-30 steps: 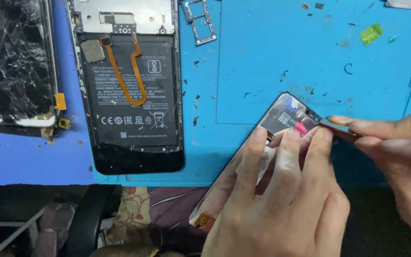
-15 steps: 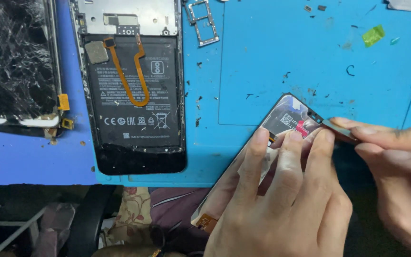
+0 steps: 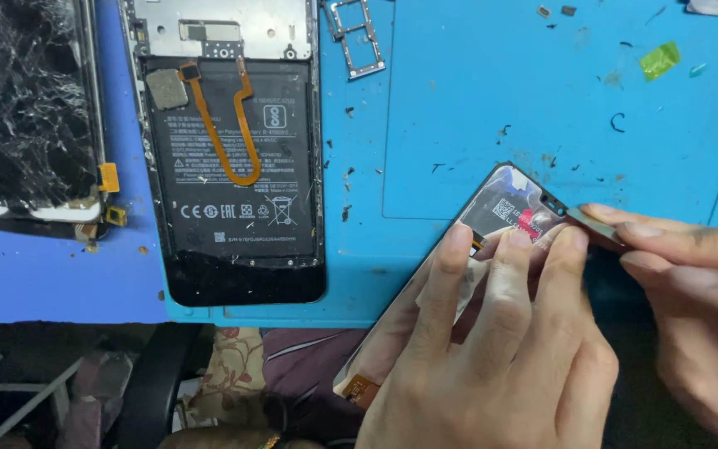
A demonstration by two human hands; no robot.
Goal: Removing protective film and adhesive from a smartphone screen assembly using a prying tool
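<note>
While you work at the blue mat (image 3: pixel 542 100) on the desk | opened phone (image 3: pixel 234 166) lies well left | your left hand (image 3: pixel 500 357) fingers grip the display panel (image 3: pixel 508 212) | right hand (image 3: pixel 691 283) fingers pinch its corner.

An opened phone (image 3: pixel 234 175) lies on the blue mat (image 3: pixel 542 108). Left of it, a cracked screen (image 3: pixel 22 108); right of it, a SIM tray (image 3: pixel 357 37); far right, green tape (image 3: pixel 660 60).

Blue mat (image 3: pixel 542 100); black battery (image 3: pixel 234 166); orange ribbon cable (image 3: pixel 243 133); green scrap (image 3: pixel 660 60).
</note>
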